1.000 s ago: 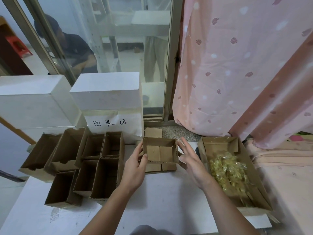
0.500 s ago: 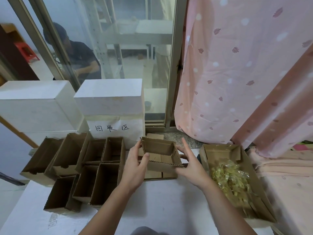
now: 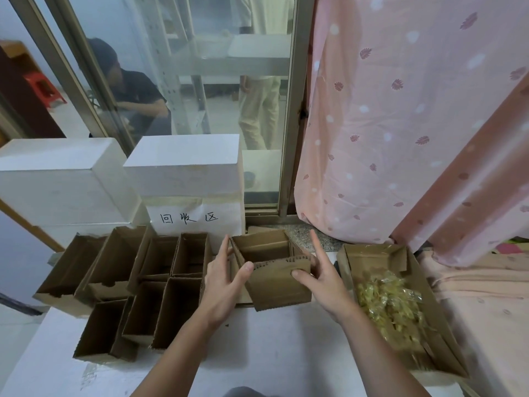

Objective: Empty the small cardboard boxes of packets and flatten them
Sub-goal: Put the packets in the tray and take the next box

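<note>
Both hands, the left hand (image 3: 226,277) and the right hand (image 3: 320,275), grip the empty small box (image 3: 272,267) with curled fingers (image 3: 247,266), so pressing opposite corners evenly should collapse it flat.

Near centre of desk (image 3: 286,353) open. Left blocked by empty boxes (image 3: 160,282); right by packet tray (image 3: 446,325); far by white blocks (image 3: 183,164).

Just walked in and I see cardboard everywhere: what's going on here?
A person holds one small empty box over the white table, left hand and right hand gripping its sides. Open boxes sit to the left. A tray on the right holds yellow packets.
</note>
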A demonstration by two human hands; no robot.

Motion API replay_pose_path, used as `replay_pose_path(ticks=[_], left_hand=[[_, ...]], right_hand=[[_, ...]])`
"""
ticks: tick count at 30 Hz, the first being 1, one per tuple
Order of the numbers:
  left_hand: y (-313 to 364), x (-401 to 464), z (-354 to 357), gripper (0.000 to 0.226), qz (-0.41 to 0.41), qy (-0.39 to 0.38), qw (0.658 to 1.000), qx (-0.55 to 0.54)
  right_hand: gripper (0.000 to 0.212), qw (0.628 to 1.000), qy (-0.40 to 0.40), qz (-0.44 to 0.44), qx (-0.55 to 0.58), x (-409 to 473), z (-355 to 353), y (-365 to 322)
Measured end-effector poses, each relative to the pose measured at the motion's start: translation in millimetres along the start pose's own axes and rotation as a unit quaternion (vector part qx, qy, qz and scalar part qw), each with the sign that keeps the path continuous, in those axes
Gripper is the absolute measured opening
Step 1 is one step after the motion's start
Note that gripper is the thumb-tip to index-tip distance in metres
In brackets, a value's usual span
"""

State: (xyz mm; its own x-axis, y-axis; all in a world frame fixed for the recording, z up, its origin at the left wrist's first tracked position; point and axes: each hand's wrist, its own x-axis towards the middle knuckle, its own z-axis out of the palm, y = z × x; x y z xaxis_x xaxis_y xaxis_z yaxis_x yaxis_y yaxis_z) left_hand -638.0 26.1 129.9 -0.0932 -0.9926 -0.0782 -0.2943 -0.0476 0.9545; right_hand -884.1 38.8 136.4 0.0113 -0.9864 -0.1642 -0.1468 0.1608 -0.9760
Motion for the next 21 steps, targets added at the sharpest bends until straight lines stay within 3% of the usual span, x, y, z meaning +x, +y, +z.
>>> replay_pose_path(ticks=[4, 11, 14, 19, 21], left_hand=[[4.7, -1.7, 4.2, 0.115, 0.025, -0.014, 0.999, -0.025], [1.9, 1.0, 4.9, 0.116, 0.044, -0.002, 0.998, 0.047], [-0.2, 2.6, 5.2, 0.115, 0.047, 0.014, 0.997, 0.066], [2.4, 5.0, 7.7, 0.118, 0.048, 0.056, 0.991, 0.112], [7.9, 4.7, 11.1, 0.120, 0.037, 0.076, 0.988, 0.130]], right_hand=[[0.086, 0.999, 0.034, -0.028, -0.022, -1.8, 8.9, -7.2], [0.078, 0.982, 0.146, -0.085, -0.082, -4.4, 13.1, -18.0], [0.076, 0.977, 0.147, -0.115, -0.099, -5.1, 9.0, -22.4], [0.116, 0.986, 0.043, -0.090, -0.133, -4.7, 1.0, -22.0], [0.124, 0.980, 0.019, -0.091, -0.175, -4.5, -0.4, -21.2]])
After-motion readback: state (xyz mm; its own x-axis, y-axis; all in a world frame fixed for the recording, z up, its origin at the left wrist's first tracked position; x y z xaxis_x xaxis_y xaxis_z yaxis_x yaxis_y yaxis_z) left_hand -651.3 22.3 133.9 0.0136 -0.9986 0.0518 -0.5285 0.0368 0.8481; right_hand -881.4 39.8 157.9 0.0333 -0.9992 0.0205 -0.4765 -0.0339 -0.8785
